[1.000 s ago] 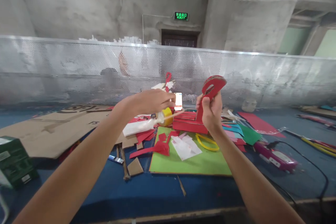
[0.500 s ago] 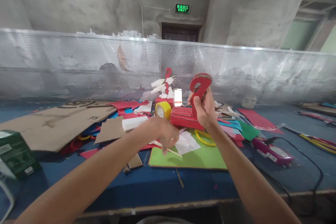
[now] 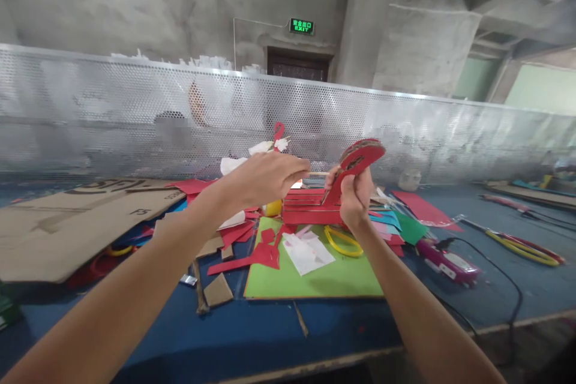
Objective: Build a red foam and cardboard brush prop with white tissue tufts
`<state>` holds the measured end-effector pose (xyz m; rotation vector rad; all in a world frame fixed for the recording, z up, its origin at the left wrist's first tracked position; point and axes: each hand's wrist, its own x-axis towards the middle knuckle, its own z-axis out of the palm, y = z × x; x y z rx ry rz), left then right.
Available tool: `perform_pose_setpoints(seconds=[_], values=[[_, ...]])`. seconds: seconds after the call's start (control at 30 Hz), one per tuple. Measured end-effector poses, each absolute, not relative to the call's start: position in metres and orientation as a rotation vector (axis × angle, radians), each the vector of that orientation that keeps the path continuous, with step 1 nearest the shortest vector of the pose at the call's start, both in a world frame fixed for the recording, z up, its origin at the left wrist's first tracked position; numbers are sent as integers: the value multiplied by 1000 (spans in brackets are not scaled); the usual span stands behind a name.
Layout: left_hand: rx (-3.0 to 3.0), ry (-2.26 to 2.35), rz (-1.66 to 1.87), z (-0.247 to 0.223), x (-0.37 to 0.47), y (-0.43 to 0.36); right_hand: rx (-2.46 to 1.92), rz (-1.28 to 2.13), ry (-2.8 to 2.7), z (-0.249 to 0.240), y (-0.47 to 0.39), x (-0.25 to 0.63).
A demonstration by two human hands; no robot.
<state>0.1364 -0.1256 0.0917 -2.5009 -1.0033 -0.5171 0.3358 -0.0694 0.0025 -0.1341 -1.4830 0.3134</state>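
Observation:
My right hand (image 3: 357,192) grips the curved upright of a red cardboard model (image 3: 310,207), its layered block resting low and its hooked top leaning right. Brown corrugated edges show along the hook. My left hand (image 3: 281,177) is pinched on a thin pale stick (image 3: 318,173), whose far end points right, to the upright near my right fingers. Whether the stick touches it I cannot tell. Behind my left hand stands a similar red hook (image 3: 279,131) with white tufts. A yellow tape roll (image 3: 272,209) is partly hidden under my left wrist.
A green sheet (image 3: 315,285) carries white paper (image 3: 308,255), red scraps (image 3: 266,255) and a yellow loop (image 3: 344,243). Flat cardboard (image 3: 90,222) lies left. To the right are a purple corded device (image 3: 449,261) and yellow-handled pliers (image 3: 524,246). A perforated metal screen (image 3: 225,114) stands behind.
My left hand has risen from the green sheet with the stick, up beside the red upright. The red model has tilted rightward in my right hand. The view has shifted right.

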Motion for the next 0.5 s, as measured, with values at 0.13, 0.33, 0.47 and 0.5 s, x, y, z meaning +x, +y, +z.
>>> perform_pose_setpoints(seconds=[0.13,0.33,0.47,0.5], values=[[-2433,-948,-543,83,146,-126,-103,321,-1476,-1,-72,333],[-2425,-923,-571,79,147,-124,-126,348,-1429,-3,-72,328],[-2403,-934,-557,80,146,-127,-136,346,-1404,-2,-71,326],[-2397,-939,-553,80,147,-127,-138,346,-1406,-2,-71,326]])
